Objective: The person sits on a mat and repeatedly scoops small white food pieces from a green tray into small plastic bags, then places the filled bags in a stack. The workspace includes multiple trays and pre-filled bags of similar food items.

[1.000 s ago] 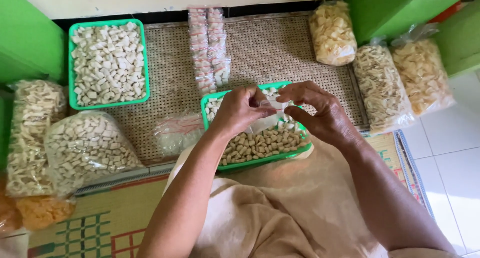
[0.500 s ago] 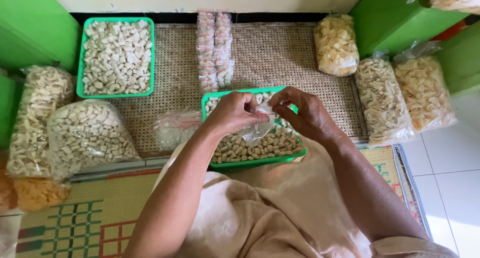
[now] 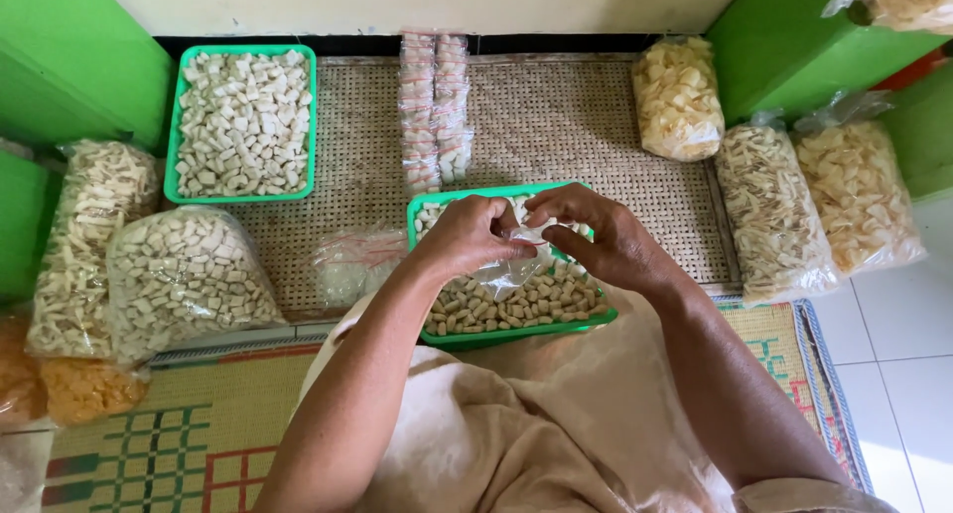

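A small clear plastic bag (image 3: 511, 265), crumpled and hanging open-mouthed, sits above the green tray of crackers (image 3: 516, 304).

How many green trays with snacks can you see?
2. One green tray sits at the far left of the woven mat; the other tray lies under both hands, near the lap.

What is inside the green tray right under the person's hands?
The green tray holds small tan, pillow-shaped snack pieces. The left hand, right hand and the clear plastic bag between them cover the tray's middle and far part.

Glossy clear plastic bag (image 3: 504, 273), smooth green plastic tray (image 3: 516, 332), rough woven mat (image 3: 556, 126)
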